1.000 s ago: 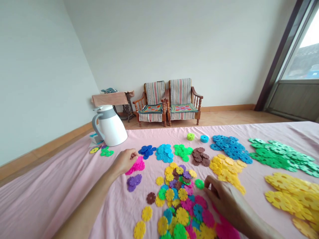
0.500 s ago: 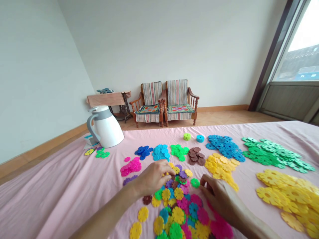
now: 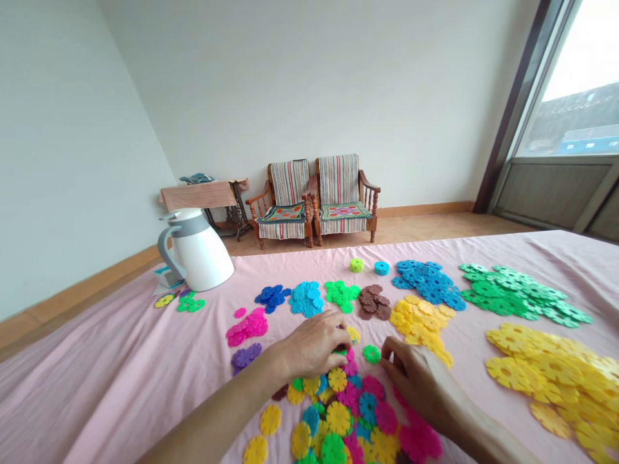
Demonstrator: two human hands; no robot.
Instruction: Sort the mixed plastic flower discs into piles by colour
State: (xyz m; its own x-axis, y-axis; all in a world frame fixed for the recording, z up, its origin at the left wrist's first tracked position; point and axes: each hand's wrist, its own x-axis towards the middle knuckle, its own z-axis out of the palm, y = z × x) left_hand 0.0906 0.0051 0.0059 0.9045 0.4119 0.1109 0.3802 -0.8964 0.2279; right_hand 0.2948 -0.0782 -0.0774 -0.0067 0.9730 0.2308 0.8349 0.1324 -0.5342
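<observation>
My left hand (image 3: pixel 314 345) reaches over the upper end of a mixed heap of flower-shaped plastic discs (image 3: pixel 339 417). Its fingers curl down among the pieces, and what they hold is hidden. Across from it, my right hand (image 3: pixel 418 374) is curled with thumb and forefinger close together. Its fingertips lie beside a flat green disc (image 3: pixel 372 354); whether something small is between them I cannot make out. Magenta discs (image 3: pixel 420 438) lie below the right hand. A yellow disc (image 3: pixel 353 334) shows just past the left fingers.
Sorted piles surround the heap: purple (image 3: pixel 245 356), pink (image 3: pixel 247 327), dark blue (image 3: pixel 272 298), light blue (image 3: pixel 306 299), brown (image 3: pixel 374 303) and large yellow discs (image 3: pixel 556 364). A white jug (image 3: pixel 202 254) stands at the left on the pink cloth (image 3: pixel 120 361). Two armchairs (image 3: pixel 338 187) are beyond.
My left hand has moved slightly right and down over the heap, uncovering more of the purple pile. My right hand stays by the green disc. The view has shifted a little.
</observation>
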